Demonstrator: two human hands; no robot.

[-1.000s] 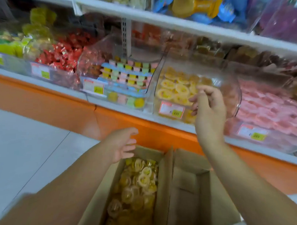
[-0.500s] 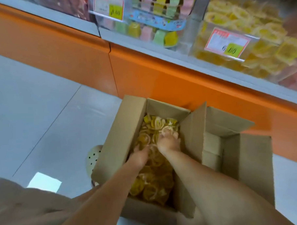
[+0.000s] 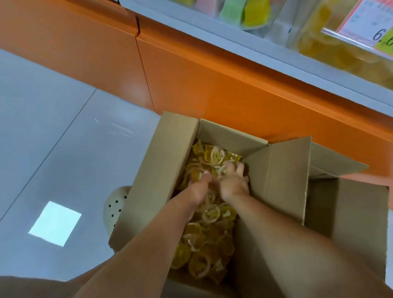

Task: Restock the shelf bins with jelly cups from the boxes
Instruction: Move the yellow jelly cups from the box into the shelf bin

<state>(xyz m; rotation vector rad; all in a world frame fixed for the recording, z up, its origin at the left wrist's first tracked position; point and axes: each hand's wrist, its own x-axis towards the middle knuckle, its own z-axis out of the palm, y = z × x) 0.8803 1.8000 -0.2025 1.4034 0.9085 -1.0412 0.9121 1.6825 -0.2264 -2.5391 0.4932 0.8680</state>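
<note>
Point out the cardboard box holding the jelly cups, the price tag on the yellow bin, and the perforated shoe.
cardboard box (image 3: 160, 173): head view, on its raised left flap.
price tag (image 3: 369, 13): head view, on its printed upper part.
perforated shoe (image 3: 114, 204): head view, on its holed toe.

Before the shelf (image 3: 277, 55), on the floor (image 3: 44, 133), sits a box (image 3: 147, 173) — jelly cups (image 3: 208, 245) inside, left hand (image 3: 198, 190) and right hand (image 3: 234, 184) side by side among them. A second box (image 3: 351, 209) adjoins its right.
</note>
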